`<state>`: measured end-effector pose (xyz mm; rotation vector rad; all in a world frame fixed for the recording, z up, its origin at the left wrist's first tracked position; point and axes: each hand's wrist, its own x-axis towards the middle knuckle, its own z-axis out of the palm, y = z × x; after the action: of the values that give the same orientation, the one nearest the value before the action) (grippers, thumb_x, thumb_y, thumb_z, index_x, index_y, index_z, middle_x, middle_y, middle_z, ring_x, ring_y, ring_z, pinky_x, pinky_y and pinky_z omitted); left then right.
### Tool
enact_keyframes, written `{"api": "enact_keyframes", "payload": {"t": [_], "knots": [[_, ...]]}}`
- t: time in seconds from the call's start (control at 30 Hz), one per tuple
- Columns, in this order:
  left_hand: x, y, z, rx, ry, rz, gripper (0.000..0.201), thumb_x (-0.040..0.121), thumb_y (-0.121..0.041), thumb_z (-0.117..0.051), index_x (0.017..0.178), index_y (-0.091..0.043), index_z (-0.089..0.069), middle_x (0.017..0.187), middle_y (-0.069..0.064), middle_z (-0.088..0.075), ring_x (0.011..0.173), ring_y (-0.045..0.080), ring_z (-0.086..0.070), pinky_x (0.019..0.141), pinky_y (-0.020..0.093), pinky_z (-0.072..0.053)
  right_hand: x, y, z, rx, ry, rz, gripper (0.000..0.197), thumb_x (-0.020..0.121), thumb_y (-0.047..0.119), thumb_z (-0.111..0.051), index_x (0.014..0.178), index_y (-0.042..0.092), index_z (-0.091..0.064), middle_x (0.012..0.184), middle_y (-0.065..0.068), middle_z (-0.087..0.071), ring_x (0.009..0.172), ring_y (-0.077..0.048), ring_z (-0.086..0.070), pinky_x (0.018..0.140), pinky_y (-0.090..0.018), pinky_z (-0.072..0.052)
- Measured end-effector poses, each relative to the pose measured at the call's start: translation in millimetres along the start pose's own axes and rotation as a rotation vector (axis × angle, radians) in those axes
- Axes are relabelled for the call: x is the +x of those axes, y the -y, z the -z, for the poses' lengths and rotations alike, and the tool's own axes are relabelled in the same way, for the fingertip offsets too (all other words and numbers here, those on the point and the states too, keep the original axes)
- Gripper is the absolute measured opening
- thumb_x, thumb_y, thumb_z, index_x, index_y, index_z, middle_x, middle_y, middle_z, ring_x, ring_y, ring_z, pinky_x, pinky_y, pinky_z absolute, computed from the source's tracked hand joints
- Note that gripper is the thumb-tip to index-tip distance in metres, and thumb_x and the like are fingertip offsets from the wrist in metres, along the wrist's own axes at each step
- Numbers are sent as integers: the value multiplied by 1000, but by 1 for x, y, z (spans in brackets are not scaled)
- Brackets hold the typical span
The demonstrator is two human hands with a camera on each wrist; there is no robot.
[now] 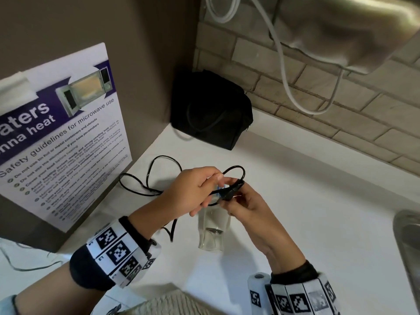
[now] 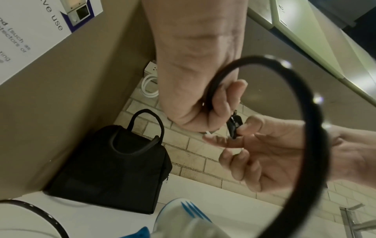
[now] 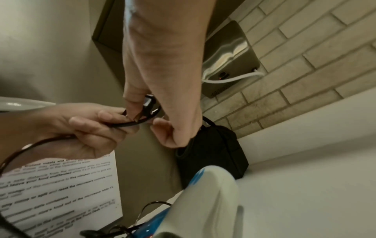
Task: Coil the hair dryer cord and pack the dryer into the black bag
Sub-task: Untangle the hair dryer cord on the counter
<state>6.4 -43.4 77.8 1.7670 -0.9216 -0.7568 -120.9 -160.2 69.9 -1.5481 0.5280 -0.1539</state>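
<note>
We pinch plug (image 1: pixel 231 189) with right hand (image 1: pixel 247 208); left hand (image 1: pixel 193 189) grips limp, light cord (image 1: pixel 150 176) loop, black bag (image 1: pixel 211 110) beyond; take hold at rigid plug.

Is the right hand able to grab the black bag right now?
Probably not yet: the right hand pinches the plug of the cord. The black bag stands apart in the corner, nothing blocking it.

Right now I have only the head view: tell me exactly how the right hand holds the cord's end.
Observer: In the left wrist view the right hand pinches the black plug between thumb and forefinger.
Operator: Now the left hand.
Observer: The right wrist view shows the left hand curling its fingers round the cord.
Operator: Check the bag's handles.
Observer: One handle of the black bag stands upright; the other lies against its side.
</note>
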Motion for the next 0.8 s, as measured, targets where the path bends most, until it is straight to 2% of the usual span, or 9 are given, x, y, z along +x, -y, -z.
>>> {"api": "enact_keyframes", "payload": {"t": [0.07,0.17,0.27,0.4,0.5,0.6,0.67,0.73,0.8], "knots": [[-1,1,0,22,37,7,25,100,-30,-40,91,-21,-61,46,-4,-47,31,15,-37,36,18,-33,2,1,-3,212,49,-120,34,81,-6,-55,104,18,-66,78,2,-60,74,-13,-49,69,-26,-42],[-1,1,2,18,26,25,24,100,-27,-40,91,-18,-61,43,-7,-47,29,13,-35,34,17,-31,3,1,0,449,155,-176,34,78,-2,-60,107,14,-64,75,2,-60,69,-11,-51,66,-24,-44],[0,4,3,-10,-51,65,25,100,-24,-39,88,-17,-59,40,-9,-48,29,13,-34,34,17,-30,1,1,5,382,152,-81,37,86,0,-62,121,12,-59,77,3,-62,64,-8,-53,61,-19,-46],[-1,7,-4,-27,-19,86,24,100,-28,-39,87,-18,-57,47,-1,-48,30,15,-34,35,17,-31,5,-4,8,147,-69,-94,28,89,0,-58,113,12,-62,62,-6,-53,44,-9,-44,43,-17,-36],[0,7,-2,-39,-71,86,23,100,-25,-39,86,-19,-57,47,1,-48,31,16,-34,35,18,-31,5,-8,9,123,-55,-94,36,92,2,-55,125,18,-55,73,-5,-62,59,-11,-56,59,-21,-45],[1,8,6,-53,-114,77,24,100,-24,-40,86,-20,-59,47,2,-48,31,14,-33,35,18,-32,0,-5,22,250,157,-71,57,88,-3,-55,137,25,-46,106,-5,-65,97,-16,-59,87,-27,-45],[0,6,8,-33,-122,48,23,99,-26,-42,86,-22,-61,46,1,-48,30,11,-33,36,18,-32,-3,1,31,389,280,-77,64,84,-3,-53,141,23,-42,123,-10,-60,111,-22,-57,94,-32,-43],[-1,1,7,-32,-107,14,23,98,-29,-44,87,-24,-63,46,-1,-49,30,7,-34,36,17,-31,-2,7,33,440,264,-85,51,89,7,-55,138,19,-47,119,-9,-64,114,-22,-59,94,-34,-43],[-1,-3,4,-70,-55,-11,24,98,-33,-45,91,-22,-66,49,-1,-51,31,5,-35,35,17,-30,4,10,32,391,107,-53,34,94,17,-51,127,15,-58,96,-3,-68,104,-20,-62,89,-34,-44]]}}
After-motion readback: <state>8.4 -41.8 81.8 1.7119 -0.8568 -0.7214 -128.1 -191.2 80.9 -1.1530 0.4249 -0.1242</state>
